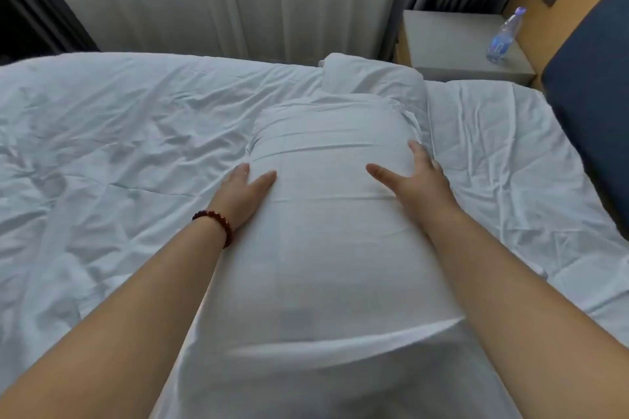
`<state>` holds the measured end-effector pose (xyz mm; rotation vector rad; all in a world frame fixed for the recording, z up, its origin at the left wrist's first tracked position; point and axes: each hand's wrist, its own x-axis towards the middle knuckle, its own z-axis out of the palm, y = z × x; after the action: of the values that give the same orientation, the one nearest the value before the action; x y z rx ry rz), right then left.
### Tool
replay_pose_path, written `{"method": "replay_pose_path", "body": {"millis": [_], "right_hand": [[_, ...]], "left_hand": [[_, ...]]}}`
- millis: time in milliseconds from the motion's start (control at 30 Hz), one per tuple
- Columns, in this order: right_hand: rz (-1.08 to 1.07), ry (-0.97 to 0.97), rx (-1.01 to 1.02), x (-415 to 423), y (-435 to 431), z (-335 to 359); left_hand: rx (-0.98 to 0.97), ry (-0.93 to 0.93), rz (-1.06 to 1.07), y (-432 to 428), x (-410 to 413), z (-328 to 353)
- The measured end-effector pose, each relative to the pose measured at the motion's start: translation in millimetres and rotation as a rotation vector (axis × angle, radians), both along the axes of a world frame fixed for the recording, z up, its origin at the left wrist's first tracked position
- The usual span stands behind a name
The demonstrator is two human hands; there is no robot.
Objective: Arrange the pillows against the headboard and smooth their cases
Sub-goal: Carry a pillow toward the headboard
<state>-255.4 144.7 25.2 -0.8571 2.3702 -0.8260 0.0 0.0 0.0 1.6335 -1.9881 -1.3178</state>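
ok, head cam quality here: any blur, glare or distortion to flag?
Head view: dim, cool, flat light, with no glare or hard shadows. The near end of the pillow is smeared and soft, while the left hand and right hand are sharper. Wide-angle distortion bows the far edge of the bed and tilts the headboard and bottle.

Pillow (326, 214) in matt white cloth, faintly creased; duvet (102, 146) crumpled cloth; bottle (503, 36) clear glossy plastic.
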Motion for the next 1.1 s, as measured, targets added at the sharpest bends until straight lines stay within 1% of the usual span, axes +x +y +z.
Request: {"method": "replay_pose_path", "body": {"millis": [100,200,233,333,400,500,600,700,833,933,1100], "right_hand": [[-0.132,-0.077,0.044,-14.3,-17.5,-14.2],[-0.178,-0.186,0.076,-29.3,-27.2,-30.8],[-0.189,-0.224,0.077,-34.4,-28.8,-35.6],[-0.264,-0.354,0.048,-45.6,-30.1,-47.1],[-0.313,-0.426,0.029,-49.5,-30.9,-52.4],[-0.360,-0.475,0.016,-54.8,-29.8,-57.2],[-0.395,-0.502,-0.012,-53.1,-24.6,-55.3],[-0.406,-0.523,-0.082,-43.4,-15.3,-48.7],[-0.433,-0.580,-0.186,-34.5,13.1,-42.4],[-0.426,-0.589,-0.275,-18.3,48.3,-32.3],[-0.446,-0.530,-0.394,8.2,109.3,-14.5]], "left_hand": [[0.216,0.111,0.075,-27.3,-5.5,-10.6],[0.372,0.272,0.110,-44.7,-14.3,-18.2],[0.414,0.321,0.126,-49.9,-18.3,-22.6],[0.508,0.386,0.181,-56.5,-26.1,-27.8],[0.576,0.414,0.159,-57.9,-27.9,-29.9],[0.650,0.460,0.136,-58.4,-25.2,-33.8],[0.642,0.434,0.130,-55.9,-23.7,-31.4],[0.600,0.408,0.141,-50.2,-18.7,-23.0],[0.424,0.373,0.106,-27.0,-10.1,-2.4],[0.322,0.426,0.075,6.8,-4.5,14.3],[0.183,0.452,0.085,60.7,6.1,36.4]]}}
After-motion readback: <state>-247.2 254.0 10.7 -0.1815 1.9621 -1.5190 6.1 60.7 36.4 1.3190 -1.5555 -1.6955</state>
